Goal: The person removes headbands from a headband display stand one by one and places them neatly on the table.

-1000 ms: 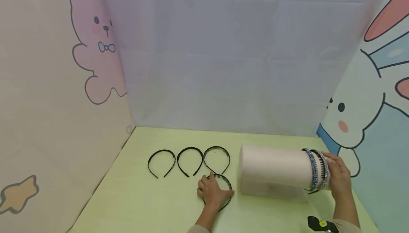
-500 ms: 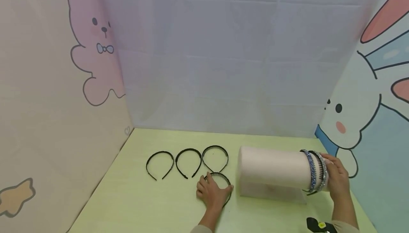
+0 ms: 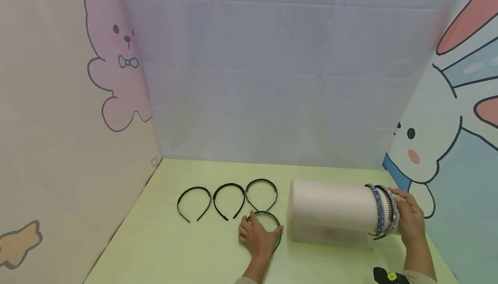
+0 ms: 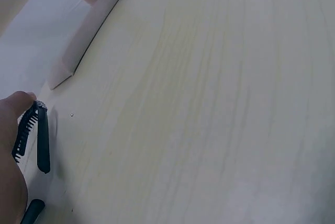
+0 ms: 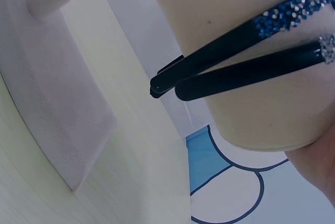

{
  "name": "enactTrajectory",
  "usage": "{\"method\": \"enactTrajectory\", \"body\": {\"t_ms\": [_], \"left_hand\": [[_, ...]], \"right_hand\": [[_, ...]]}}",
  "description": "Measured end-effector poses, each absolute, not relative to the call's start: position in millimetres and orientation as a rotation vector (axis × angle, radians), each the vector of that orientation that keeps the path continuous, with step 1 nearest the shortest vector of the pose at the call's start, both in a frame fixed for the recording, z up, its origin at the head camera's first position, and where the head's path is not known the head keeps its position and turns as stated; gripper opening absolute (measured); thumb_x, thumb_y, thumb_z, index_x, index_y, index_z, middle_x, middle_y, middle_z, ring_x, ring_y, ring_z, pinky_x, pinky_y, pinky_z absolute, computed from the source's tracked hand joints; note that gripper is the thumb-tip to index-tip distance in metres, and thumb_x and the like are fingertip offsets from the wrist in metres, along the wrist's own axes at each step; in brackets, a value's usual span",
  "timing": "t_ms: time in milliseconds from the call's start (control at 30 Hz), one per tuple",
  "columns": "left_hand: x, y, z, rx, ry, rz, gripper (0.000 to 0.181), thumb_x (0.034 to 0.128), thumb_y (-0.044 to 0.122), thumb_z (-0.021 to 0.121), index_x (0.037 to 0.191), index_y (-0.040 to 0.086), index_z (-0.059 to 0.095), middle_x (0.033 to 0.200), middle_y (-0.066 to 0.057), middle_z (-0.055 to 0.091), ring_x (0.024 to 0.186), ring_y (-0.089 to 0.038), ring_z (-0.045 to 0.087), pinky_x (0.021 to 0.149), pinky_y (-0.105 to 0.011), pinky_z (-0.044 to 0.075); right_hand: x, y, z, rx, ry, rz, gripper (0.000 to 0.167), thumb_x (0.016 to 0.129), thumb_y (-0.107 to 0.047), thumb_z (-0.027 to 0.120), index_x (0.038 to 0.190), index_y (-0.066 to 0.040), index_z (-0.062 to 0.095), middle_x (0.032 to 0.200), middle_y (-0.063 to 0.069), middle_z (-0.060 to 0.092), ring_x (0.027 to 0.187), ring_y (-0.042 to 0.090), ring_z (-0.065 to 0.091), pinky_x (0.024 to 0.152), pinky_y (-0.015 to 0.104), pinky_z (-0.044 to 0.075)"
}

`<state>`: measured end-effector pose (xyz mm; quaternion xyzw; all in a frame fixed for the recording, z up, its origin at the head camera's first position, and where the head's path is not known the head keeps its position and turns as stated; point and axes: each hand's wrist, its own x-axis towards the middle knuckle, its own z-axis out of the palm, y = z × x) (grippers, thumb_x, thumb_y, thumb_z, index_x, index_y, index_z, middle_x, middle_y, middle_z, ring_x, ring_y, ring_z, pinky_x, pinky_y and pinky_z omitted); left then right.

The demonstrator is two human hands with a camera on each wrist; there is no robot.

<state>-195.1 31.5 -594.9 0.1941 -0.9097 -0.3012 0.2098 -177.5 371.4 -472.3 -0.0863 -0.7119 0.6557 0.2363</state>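
Note:
In the head view my left hand point(image 3: 259, 237) lies over the nearest black toothed headband point(image 3: 268, 214), its thumb and fingers at opposite sides of the band. The left wrist view shows a fingertip against the toothed band point(image 4: 43, 140). My right hand point(image 3: 412, 219) holds the right end of a pale padded cylinder point(image 3: 330, 204). Around that end sit a blue glittery headband point(image 3: 379, 210) and a silver glittery one point(image 3: 394, 212). In the right wrist view their black tips point(image 5: 225, 80) stick out beneath the cylinder, and part of my right hand point(image 5: 316, 166) shows at its end.
Three more black headbands lie in a row behind my left hand: a left one point(image 3: 194, 188), a middle one point(image 3: 229, 184) and a toothed one point(image 3: 261, 180). The cylinder's pale base point(image 3: 330, 235) stands on the light green table point(image 3: 163, 240). Printed fabric walls surround the table.
The camera view has shifted slightly. My left hand has drawn the near headband's sides a little closer to the hand; my right hand has stayed at the cylinder's end.

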Motion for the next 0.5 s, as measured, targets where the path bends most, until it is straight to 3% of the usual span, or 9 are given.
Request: {"method": "enactTrajectory", "body": {"t_ms": [267, 500], "left_hand": [[-194, 30, -593, 0.51, -2.444, -0.973, 0.102, 0.0463, 0.055, 0.085, 0.128, 0.005, 0.05, 0.129, -0.023, 0.035, 0.115, -0.039, 0.028, 0.085, -0.054, 0.024], [-192, 29, -588, 0.519, -2.397, -1.056, 0.093, 0.0509, 0.045, 0.087, 0.127, 0.006, 0.05, 0.127, -0.022, 0.034, 0.114, -0.037, 0.027, 0.083, -0.054, 0.022]], "right_hand": [[-182, 378, -481, -0.243, -1.939, 1.797, 0.029, 0.096, -0.026, 0.05, 0.118, -0.013, 0.063, 0.106, -0.014, 0.059, 0.093, 0.003, 0.05, 0.069, 0.015, 0.037], [-184, 380, -484, -0.223, -1.964, 1.781, 0.026, 0.096, -0.028, 0.05, 0.114, -0.018, 0.066, 0.105, -0.017, 0.059, 0.093, 0.001, 0.05, 0.069, 0.016, 0.036]]}}
